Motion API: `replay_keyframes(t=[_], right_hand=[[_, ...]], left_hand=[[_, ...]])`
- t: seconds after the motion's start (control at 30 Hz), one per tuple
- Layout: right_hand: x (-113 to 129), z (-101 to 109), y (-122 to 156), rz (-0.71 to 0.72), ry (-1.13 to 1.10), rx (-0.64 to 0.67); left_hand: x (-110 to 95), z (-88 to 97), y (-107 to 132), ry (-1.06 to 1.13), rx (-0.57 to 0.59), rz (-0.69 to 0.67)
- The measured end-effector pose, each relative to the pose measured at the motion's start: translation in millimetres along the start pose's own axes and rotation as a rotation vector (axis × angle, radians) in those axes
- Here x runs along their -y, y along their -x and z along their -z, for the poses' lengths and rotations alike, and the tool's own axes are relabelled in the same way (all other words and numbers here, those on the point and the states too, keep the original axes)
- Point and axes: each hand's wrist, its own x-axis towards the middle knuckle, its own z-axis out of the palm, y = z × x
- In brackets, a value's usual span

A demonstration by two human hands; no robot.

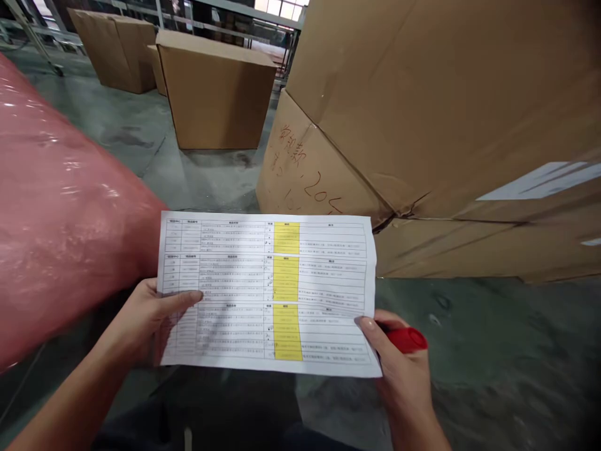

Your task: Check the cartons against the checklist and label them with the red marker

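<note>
In both hands I hold a printed paper sheet (267,294), a table of small text with yellow-highlighted column blocks. My left hand (150,319) grips its left edge, thumb lying across the front. My right hand (397,369) pinches the lower right corner. In those same fingers sits a red marker (407,339), with only its red end showing and the rest hidden by the hand and sheet. The lower part of the sheet is slightly shadowed.
A large pink plastic-wrapped bundle (61,207) fills the left side. A big cardboard carton (422,125) with red handwriting stands at the right. Further cardboard boxes (216,88) stand ahead on the grey concrete floor (469,351), with metal racking behind them.
</note>
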Motion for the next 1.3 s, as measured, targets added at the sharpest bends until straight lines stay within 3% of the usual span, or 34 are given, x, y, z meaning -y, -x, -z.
replay_keyframes(t=[0.53,1.0,1.3], right_hand=[[-1.9,0.1,-2.2,0.019,0.024,0.020],[-2.1,-1.5,-2.0,-0.013,-0.017,0.000],[-0.9,-1.1,-0.5,-0.003,-0.019,0.001]], left_hand=[[0.0,-1.7,2.6,-0.009,-0.004,-0.028],[1.5,-1.1,1.5,0.118,0.047,0.036],[3.3,3.4,-2.0,0.069,0.045,0.060]])
